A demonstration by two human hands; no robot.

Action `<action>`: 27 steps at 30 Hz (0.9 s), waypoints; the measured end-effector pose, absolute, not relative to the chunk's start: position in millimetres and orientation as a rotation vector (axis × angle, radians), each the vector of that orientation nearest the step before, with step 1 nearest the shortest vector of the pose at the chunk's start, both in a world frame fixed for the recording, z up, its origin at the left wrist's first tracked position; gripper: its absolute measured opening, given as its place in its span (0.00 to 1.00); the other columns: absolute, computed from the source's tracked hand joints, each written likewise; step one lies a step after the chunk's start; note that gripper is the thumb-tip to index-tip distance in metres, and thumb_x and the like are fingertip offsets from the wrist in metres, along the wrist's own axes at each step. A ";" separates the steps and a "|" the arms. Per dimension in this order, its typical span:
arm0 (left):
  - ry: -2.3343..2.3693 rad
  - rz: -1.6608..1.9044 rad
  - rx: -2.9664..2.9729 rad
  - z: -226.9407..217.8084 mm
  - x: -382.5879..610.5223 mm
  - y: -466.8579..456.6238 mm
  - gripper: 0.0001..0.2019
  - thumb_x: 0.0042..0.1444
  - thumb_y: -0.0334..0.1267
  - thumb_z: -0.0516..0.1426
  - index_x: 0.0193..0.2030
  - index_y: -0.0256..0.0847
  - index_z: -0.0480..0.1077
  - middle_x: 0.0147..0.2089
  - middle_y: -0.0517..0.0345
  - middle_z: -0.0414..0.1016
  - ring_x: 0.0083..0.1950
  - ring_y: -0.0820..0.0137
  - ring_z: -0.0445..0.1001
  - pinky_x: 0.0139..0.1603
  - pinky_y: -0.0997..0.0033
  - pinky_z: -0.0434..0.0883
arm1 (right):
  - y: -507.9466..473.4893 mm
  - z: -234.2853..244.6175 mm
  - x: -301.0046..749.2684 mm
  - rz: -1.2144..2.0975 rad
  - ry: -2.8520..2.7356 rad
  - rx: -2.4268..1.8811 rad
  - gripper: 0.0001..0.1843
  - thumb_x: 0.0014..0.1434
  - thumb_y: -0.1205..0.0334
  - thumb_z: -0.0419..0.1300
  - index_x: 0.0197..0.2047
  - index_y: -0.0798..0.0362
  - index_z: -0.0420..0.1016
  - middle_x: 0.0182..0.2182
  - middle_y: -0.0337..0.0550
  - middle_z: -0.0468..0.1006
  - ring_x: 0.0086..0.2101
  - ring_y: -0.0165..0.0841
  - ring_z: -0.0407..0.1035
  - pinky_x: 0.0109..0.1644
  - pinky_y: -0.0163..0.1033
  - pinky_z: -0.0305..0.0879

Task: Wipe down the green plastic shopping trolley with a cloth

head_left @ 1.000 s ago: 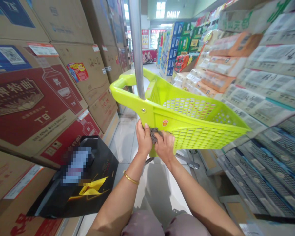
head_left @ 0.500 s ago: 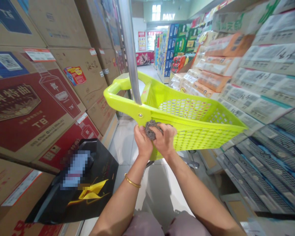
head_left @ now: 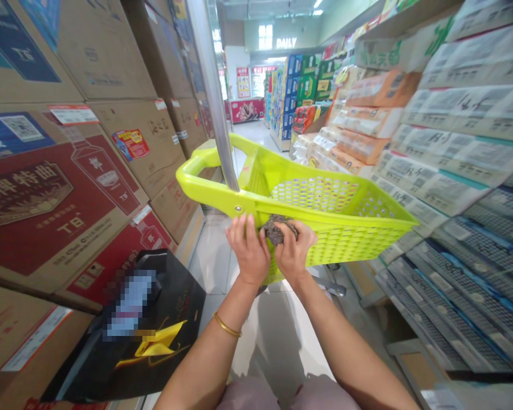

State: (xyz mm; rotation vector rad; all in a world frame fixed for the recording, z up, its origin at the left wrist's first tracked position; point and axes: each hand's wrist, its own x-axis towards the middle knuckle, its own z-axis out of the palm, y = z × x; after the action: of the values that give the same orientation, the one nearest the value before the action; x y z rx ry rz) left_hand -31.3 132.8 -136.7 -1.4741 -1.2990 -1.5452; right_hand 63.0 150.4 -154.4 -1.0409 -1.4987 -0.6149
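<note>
My right hand (head_left: 297, 250) grips a crumpled grey cloth (head_left: 275, 230) and holds it against the near side of a lime-green shopping basket cart (head_left: 256, 200). Beside it, my left hand (head_left: 248, 249) rests on the same side below a metal bolt. Its fingers are stretched out and it holds nothing; the thumb lies close to the cloth. The cart has perforated walls, a looped plastic grip at its left end and a tall metal pole (head_left: 211, 91) rising from the frame. A gold bracelet is on my left wrist.
Stacked cartons (head_left: 60, 188) wall the left side. A black bag (head_left: 175, 302) with a yellow ribbon stands before them. Packaged paper goods (head_left: 453, 142) fill the right shelves, with grey patterned packs (head_left: 448, 290) lower down. A tiled aisle (head_left: 256, 136) runs ahead.
My left hand has shifted left off the cloth, its fingers now spread on the basket. My right hand has moved slightly right with the cloth. The view has tilted up a little.
</note>
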 end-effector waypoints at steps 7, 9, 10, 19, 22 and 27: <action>-0.992 -1.081 -1.930 -66.1 -23.7 139.2 0.16 0.62 0.30 0.45 0.54 0.35 0.66 0.54 0.47 0.73 0.61 0.64 0.66 0.66 0.55 0.57 | 156.4 -149.7 48.9 -0.507 -1.388 -1.019 0.14 0.63 0.63 0.47 0.50 0.48 0.65 0.42 0.44 0.70 0.42 0.34 0.63 0.47 0.41 0.58; -1.113 -0.998 -1.981 -55.0 -21.7 141.5 0.16 0.62 0.32 0.46 0.54 0.32 0.67 0.52 0.45 0.73 0.59 0.62 0.67 0.65 0.52 0.56 | 160.8 -151.2 50.1 -0.497 -1.344 -1.043 0.15 0.63 0.63 0.46 0.51 0.48 0.64 0.40 0.44 0.71 0.40 0.34 0.63 0.45 0.40 0.58; -1.156 -0.945 -2.010 -52.0 -21.4 142.7 0.16 0.63 0.33 0.46 0.52 0.32 0.68 0.48 0.45 0.74 0.55 0.61 0.69 0.64 0.51 0.58 | 162.9 -152.6 51.8 -0.511 -1.349 -1.061 0.15 0.63 0.64 0.45 0.51 0.48 0.65 0.39 0.44 0.71 0.39 0.34 0.63 0.44 0.40 0.58; -1.155 -0.815 -2.010 -58.2 -30.0 151.5 0.14 0.64 0.35 0.44 0.38 0.38 0.70 0.33 0.52 0.70 0.40 0.62 0.67 0.47 0.57 0.62 | 172.4 -161.1 94.7 -0.750 -1.576 -1.070 0.12 0.58 0.66 0.53 0.39 0.46 0.76 0.39 0.44 0.71 0.41 0.34 0.59 0.47 0.41 0.51; -1.186 -0.810 -2.046 -59.6 -32.3 149.0 0.13 0.64 0.35 0.44 0.40 0.38 0.70 0.35 0.52 0.70 0.41 0.61 0.67 0.50 0.57 0.61 | 169.3 -163.3 109.4 -0.796 -1.547 -1.054 0.12 0.57 0.65 0.53 0.39 0.44 0.77 0.40 0.43 0.70 0.42 0.34 0.58 0.47 0.41 0.51; -1.229 -0.807 -2.107 -59.3 -34.4 143.3 0.14 0.64 0.35 0.44 0.45 0.39 0.69 0.38 0.51 0.72 0.44 0.60 0.67 0.52 0.55 0.60 | 157.8 -165.3 103.3 -0.761 -1.454 -1.139 0.14 0.57 0.65 0.51 0.40 0.45 0.76 0.41 0.45 0.68 0.44 0.36 0.58 0.48 0.44 0.52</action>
State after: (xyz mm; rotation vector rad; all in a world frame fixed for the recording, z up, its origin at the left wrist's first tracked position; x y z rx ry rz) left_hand -34.4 143.3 -59.3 -2.1074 -1.2294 -0.8071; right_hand 103.3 157.8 -165.3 -1.1390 -1.4539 -0.7609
